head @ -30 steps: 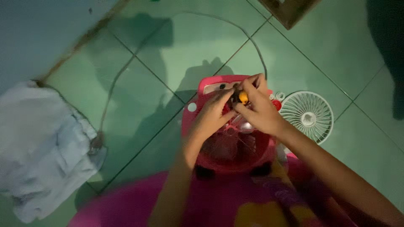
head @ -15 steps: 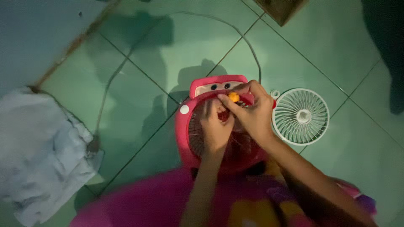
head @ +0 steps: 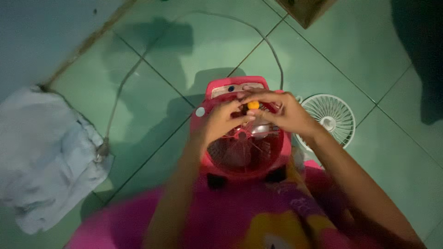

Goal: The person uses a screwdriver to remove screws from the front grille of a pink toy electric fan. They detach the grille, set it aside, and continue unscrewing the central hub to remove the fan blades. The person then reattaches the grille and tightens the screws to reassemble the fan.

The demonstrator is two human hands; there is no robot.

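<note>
Seen from above on a green tiled floor (head: 217, 50): a small pink plastic fan shaped like a cartoon car (head: 242, 131), lying face-up just in front of a lap draped in bright pink and yellow cloth (head: 258, 221). Left hand (head: 220, 122) curled over the upper left of the fan's opening, fingers bent and closed toward the right hand, thumb and fingertips meeting near a small round orange-yellow piece (head: 253, 105). Right hand (head: 285, 112) likewise curled, fingertips pinched around that orange-yellow piece above the fan's red hub and spokes (head: 242, 135); hard to tell in the dim, blurred light which of the two hands actually bears the grip. Detached white round plastic fan grille (head: 331, 119) flat on the tiles just beside the fan, on its right, partly hidden behind the right wrist. Thin grey power cord (head: 138, 69) looping away from the fan's top edge across the floor toward a crumpled pale blue-white cloth (head: 44, 152) heaped at far left, well apart from the fan. Brown-framed object (head: 307, 9) at the top edge, cut off. Pale wall (head: 41, 32) filling the upper-left corner.
</note>
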